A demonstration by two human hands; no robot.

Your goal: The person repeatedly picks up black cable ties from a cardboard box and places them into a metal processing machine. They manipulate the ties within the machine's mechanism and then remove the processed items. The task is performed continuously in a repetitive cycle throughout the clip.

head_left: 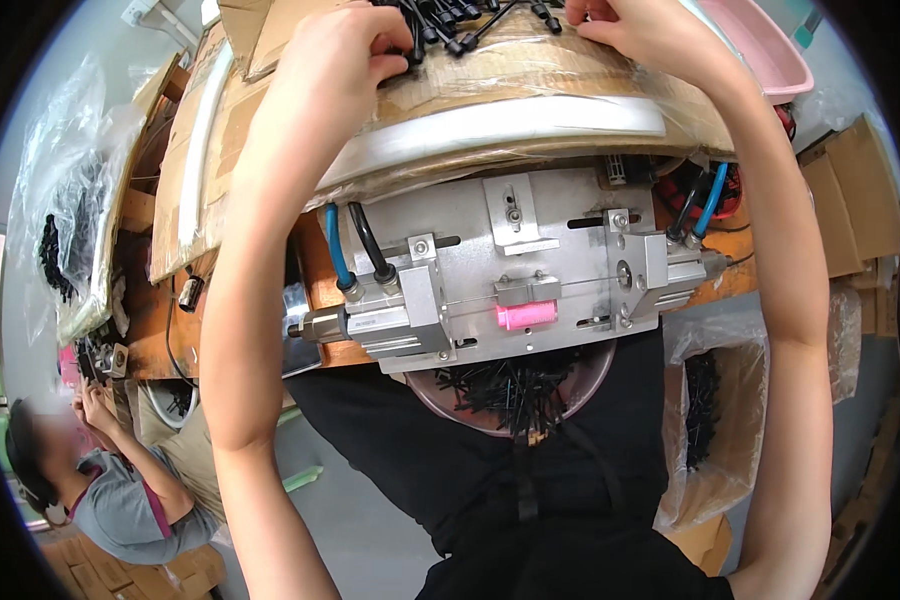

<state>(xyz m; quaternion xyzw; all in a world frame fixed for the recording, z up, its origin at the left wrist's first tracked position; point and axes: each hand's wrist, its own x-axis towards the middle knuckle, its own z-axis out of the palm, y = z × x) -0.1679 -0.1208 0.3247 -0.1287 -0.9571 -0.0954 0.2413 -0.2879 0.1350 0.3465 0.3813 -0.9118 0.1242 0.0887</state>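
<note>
At the top of the head view, my left hand (355, 42) reaches onto a cardboard-covered surface, its fingers curled in against a pile of black rod-like plastic parts (450, 22) with thick ends. Its fingertips press on parts at the pile's left side. On the pile's right my right hand (615, 25) has its fingers pinched together; what they hold, if anything, is hidden. Below both forearms sits a metal fixture (470, 215) with an air cylinder (385, 325) at each side. A small pink block (527, 315) is at its front middle, under a metal clamp piece (528, 289).
A bowl (440, 395) of black parts sits at my lap under the fixture. Beside my right arm stands a lined box (715, 420) of black parts. Blue air hoses (337, 250) rise from the cylinders. A co-worker (135, 490) sits at left. A pink basin (765, 50) is far right.
</note>
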